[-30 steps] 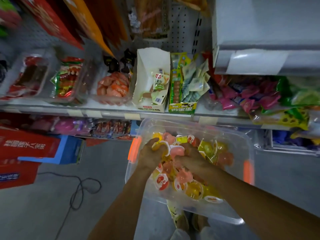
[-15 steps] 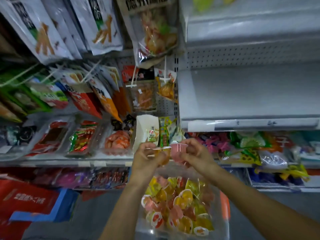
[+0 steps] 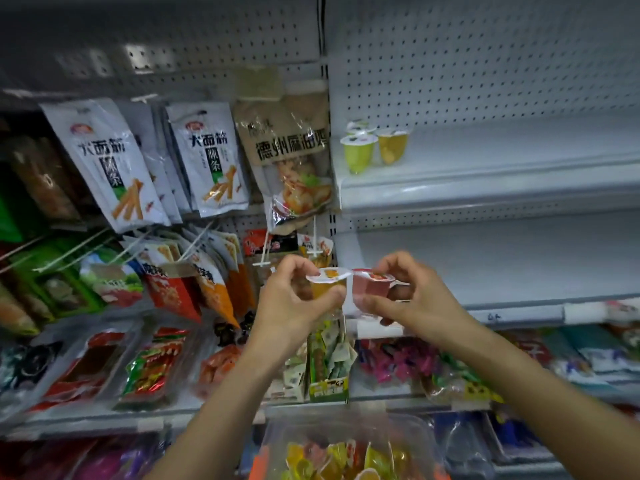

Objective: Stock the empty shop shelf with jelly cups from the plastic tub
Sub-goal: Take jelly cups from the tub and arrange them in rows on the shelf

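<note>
Background: grey shop racking with a perforated back wall [image 3: 485, 64]. On the left side hanging snack bags [image 3: 104, 161] cover the wall, and under them flat packs of snacks [image 3: 152, 368] lie on a lower shelf.
Upper shelf [image 3: 502, 168]: three cups stand upright and close together at its left end. A green cup [image 3: 358, 152] is in front, a yellow cup [image 3: 391, 147] is just beside it on the right, and a third cup [image 3: 358, 125] is behind the green one, mostly hidden.
Middle shelf [image 3: 502, 258]: a grey board behind the two hands, which are in front of its left end.
Left hand [image 3: 291, 306]: raised, with thumb and fingers curled around an orange jelly cup [image 3: 327, 284], which is upright with its white lid on top.
Right hand [image 3: 415, 299]: raised at the same height. It pinches a red jelly cup [image 3: 372, 284] between the thumb below and the curled fingers above.
Held cups: side by side between the hands. The lids seem to touch, but the blur does not let me be sure.
Plastic tub [image 3: 346, 427]: at the bottom edge of the view, under the hands, with clear walls and an orange latch [image 3: 258, 462] on its left. More jelly cups [image 3: 346, 459], yellow, orange and pink, lie in a heap inside.
</note>
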Action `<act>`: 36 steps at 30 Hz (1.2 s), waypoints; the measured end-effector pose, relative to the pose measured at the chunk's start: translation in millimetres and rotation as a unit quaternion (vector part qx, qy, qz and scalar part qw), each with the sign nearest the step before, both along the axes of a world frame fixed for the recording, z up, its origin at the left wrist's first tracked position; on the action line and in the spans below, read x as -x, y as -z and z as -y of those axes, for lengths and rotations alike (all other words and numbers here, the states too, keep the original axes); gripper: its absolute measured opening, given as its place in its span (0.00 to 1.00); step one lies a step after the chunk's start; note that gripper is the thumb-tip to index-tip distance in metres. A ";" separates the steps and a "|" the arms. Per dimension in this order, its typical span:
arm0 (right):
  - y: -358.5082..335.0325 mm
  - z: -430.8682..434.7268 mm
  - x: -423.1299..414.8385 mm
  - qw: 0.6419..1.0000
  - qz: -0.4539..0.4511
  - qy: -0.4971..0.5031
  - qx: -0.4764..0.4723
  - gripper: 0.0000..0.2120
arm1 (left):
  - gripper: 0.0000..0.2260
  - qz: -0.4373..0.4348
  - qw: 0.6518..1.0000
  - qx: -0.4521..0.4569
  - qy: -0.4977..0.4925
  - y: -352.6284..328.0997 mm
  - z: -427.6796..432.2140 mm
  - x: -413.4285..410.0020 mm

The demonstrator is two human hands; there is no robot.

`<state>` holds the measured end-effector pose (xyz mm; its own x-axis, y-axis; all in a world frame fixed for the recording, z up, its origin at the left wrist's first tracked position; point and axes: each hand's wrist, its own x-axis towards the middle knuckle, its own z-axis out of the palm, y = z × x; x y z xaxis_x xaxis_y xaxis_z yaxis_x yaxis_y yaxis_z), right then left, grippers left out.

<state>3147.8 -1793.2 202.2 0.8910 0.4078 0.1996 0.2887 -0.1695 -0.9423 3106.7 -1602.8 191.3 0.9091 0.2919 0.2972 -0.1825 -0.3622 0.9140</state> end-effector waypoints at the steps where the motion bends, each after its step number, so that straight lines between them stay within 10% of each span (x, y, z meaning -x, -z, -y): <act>1: -13.0 2.1 -3.2 1.000 0.012 0.004 -0.008 0.16 | 0.15 0.012 1.000 -0.007 0.008 -15.7 1.8 -3.6; 19: -193.8 37.9 -166.3 0.976 0.187 0.091 0.055 0.22 | 0.16 0.118 0.988 -0.095 -0.025 -196.2 25.4 -155.8; 36: -139.4 -9.2 -348.8 0.974 0.106 0.082 0.184 0.23 | 0.13 0.057 0.994 -0.080 -0.053 -190.0 17.5 -281.4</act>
<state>3496.6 -1784.0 341.6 0.9046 0.3426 0.2536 0.4112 -0.5448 -0.7308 3388.1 -1620.3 381.3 0.8332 0.3250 0.4475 -0.2355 -0.5237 0.8187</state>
